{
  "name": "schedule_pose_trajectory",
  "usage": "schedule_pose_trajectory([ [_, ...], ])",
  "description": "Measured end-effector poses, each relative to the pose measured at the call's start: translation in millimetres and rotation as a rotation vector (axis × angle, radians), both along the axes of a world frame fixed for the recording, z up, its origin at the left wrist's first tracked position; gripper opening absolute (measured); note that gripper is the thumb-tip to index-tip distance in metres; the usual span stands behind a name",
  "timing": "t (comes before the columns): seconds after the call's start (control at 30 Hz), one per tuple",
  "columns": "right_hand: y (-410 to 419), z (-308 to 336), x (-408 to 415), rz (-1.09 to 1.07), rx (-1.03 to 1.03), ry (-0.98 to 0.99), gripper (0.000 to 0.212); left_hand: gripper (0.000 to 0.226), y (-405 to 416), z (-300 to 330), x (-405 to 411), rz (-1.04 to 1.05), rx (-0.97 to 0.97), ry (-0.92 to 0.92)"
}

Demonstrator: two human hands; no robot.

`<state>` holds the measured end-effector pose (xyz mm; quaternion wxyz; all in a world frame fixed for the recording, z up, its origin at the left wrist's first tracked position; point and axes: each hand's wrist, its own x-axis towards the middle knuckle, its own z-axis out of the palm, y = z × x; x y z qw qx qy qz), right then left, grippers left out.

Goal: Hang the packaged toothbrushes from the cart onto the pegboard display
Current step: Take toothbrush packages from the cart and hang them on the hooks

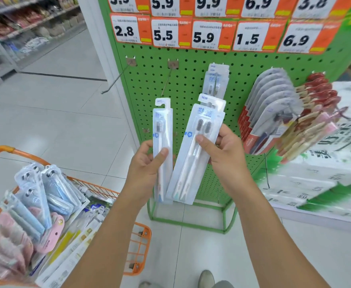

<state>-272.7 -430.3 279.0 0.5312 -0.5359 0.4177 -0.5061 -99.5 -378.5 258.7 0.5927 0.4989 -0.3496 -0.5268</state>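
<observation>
Pale tiled floor [66, 113] under even shop light — stocked aisle shelves [25, 23] recede at upper left.

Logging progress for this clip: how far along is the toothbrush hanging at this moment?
Partly done. Matching two-brush packs already hang on one peg of the pegboard, and two fuller rows hang further right. In hand: the left hand grips a single-brush pack, the right hand a two-brush pack. Left: two empty pegs and a cart still full of packs.
</observation>
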Motion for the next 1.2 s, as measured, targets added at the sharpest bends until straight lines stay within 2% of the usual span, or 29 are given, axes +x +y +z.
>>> schedule_pose_trajectory([
  [0.13,-8.1,-3.0,-9.8,-0.049,-0.04,0.08,0.028,0.011,-9.1,-0.7,0.4,0.056,-0.028,-0.117],
  [0.47,-46.2,-17.4,-11.8,-0.048,-0.036,0.181,0.025,0.011,-17.2,-7.1,1.1,0.093,-0.012,-0.152],
  [0.63,-88.8,-16.7,-4.8,-0.137,0.025,0.277,0.012,0.012,-17.1,-7.5,1.5,0.103,-0.009,-0.133],
  [0.73,-104.8,-14.6,7.7,-0.165,0.082,0.384,0.029,0.013,-14.4,-8.2,2.6,0.107,-0.018,-0.13],
  [0.8,-113.0,-15.0,15.0,-0.193,0.112,0.396,0.034,0.014,-12.2,-9.7,4.9,0.111,-0.026,-0.122],
  [0.93,-121.4,-9.2,21.8,-0.244,0.187,0.382,0.036,0.013,-11.5,-13.9,12.9,0.126,-0.029,-0.126],
  [1.03,-117.2,-4.5,18.5,-0.244,0.231,0.388,0.027,0.011,-15.6,-13.1,19.5,0.13,-0.042,-0.13],
  [1.13,-90.0,-9.4,15.0,-0.27,0.333,0.4,0.052,0.012,-22.3,-11.8,24.3,0.115,-0.053,-0.141],
  [1.2,-61.7,-19.6,18.7,-0.285,0.373,0.39,0.053,0.012,-26.0,-12.3,26.3,0.11,-0.052,-0.138],
])
